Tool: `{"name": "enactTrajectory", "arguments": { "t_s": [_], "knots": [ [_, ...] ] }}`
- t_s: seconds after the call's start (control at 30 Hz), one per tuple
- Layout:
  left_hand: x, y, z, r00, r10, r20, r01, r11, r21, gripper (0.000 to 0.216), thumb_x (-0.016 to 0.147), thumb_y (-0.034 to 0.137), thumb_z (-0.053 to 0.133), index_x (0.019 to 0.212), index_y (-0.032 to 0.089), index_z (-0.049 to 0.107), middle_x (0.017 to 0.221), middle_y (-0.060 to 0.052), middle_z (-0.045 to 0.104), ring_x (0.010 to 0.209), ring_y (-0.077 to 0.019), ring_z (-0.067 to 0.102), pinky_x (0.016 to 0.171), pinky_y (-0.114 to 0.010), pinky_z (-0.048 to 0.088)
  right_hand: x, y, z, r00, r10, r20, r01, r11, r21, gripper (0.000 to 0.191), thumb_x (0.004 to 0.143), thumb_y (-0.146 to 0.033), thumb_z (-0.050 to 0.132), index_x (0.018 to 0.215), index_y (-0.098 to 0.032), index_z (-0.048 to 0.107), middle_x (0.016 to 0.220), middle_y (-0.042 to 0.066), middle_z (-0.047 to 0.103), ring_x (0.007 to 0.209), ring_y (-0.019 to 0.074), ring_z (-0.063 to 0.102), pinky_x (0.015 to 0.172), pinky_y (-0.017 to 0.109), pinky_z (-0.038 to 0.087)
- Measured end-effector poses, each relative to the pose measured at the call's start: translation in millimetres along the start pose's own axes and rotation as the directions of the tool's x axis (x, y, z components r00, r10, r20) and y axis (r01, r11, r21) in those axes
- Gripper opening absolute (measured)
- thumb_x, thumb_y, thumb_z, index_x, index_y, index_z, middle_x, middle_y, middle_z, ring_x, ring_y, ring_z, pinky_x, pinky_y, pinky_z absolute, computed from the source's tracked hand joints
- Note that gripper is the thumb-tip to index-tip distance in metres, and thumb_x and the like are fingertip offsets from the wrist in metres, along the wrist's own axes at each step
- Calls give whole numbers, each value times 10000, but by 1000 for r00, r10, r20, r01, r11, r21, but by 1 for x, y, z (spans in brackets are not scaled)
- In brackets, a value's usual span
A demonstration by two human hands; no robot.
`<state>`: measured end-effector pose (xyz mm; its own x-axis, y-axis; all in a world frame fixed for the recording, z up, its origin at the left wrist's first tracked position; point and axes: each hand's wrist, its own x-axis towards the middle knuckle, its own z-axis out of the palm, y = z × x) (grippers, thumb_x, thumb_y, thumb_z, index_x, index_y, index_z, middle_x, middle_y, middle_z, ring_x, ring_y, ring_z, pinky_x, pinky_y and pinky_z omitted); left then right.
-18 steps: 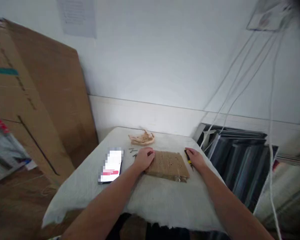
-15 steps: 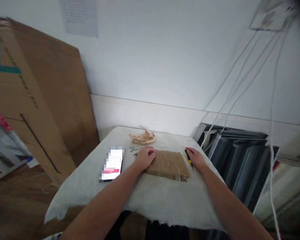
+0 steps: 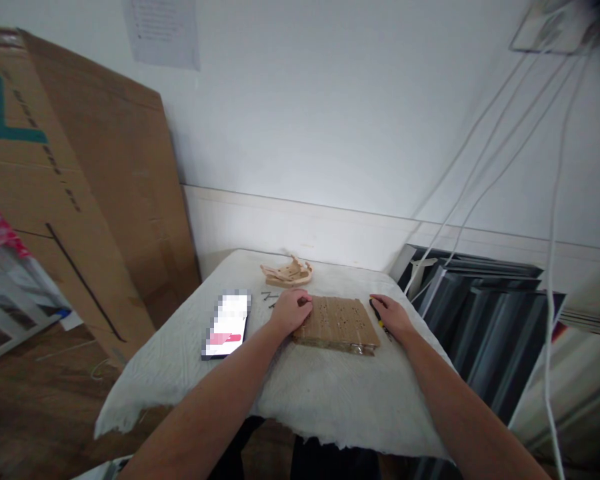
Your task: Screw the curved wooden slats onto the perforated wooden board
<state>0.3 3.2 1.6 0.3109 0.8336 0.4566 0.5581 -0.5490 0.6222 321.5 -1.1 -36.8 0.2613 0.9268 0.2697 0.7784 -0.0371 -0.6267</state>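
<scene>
Brown corrugated-cardboard slab (image 3: 337,323), flat rect., top pocked w/ small holes, lies mid counter (image 3: 330,400), which is covered in nubby white cloth. L grip (image 3: 290,310) rests loose on slab's 9 o'clock end, fingers bent, not clenched. R grip (image 3: 393,317) is at slab's 3 o'clock edge, over a black-yellow screwdriver (image 3: 377,312); can't tell if it's grasping. Phone (image 3: 227,325) lies further at 9, wood bits (image 3: 287,273) at 11.

On the counter (image 3: 330,393) lie one holed brown board (image 3: 337,323) at centre, one phone (image 3: 227,327) at nine o'clock, one wooden model (image 3: 287,273) at twelve, one screwdriver (image 3: 379,319) at three, and a few dark screws (image 3: 269,298), too small to count. There are two hands: left hand (image 3: 290,312) and right hand (image 3: 393,317).
</scene>
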Motion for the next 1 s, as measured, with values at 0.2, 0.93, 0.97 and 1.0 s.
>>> {"name": "enactTrajectory", "arguments": {
  "t_s": [0.2, 0.93, 0.97, 1.0],
  "knots": [
    [0, 2, 2, 1000, 1, -14, -1, 1000, 8, 145, 768, 151, 596, 843, 181, 716, 950, -31, 727, 934, -174, 631, 929, -310, 454, 1, 1, 0, 1000, 11, 11, -11, 1000, 5, 393, 873, -386, 481, 1132, -167, 679, 1156, 100, 696, 1018, 212, 650, 950, 347, 458],
    [3, -2, -10, 995, -10, -99, 24, 988, 149, 341, 925, 158, 416, 1177, 160, 645, 1229, -95, 656, 1124, -207, 600, 1010, -345, 433, -5, -11, -6, 1000, 25, 15, -25, 1000, 0, 394, 872, -393, 479, 1121, -165, 682, 1140, 99, 701, 943, 216, 667, 868, 331, 494],
    [2, -1, -11, 996, -5, -83, 18, 988, 156, 349, 925, 158, 415, 1193, 164, 639, 1247, -91, 648, 1137, -205, 595, 1019, -341, 427, -5, -12, -6, 1000, 25, 11, -25, 1000, -2, 391, 872, -392, 479, 1118, -167, 684, 1136, 99, 703, 940, 216, 669, 864, 330, 496],
    [2, 0, -11, 998, -3, -70, 14, 987, 161, 354, 927, 161, 413, 1203, 167, 635, 1256, -87, 644, 1143, -202, 593, 1025, -338, 423, -5, -13, -6, 1000, 25, 7, -25, 1000, -3, 385, 871, -390, 481, 1112, -171, 687, 1131, 97, 705, 938, 217, 671, 862, 330, 498]
  ]
}}
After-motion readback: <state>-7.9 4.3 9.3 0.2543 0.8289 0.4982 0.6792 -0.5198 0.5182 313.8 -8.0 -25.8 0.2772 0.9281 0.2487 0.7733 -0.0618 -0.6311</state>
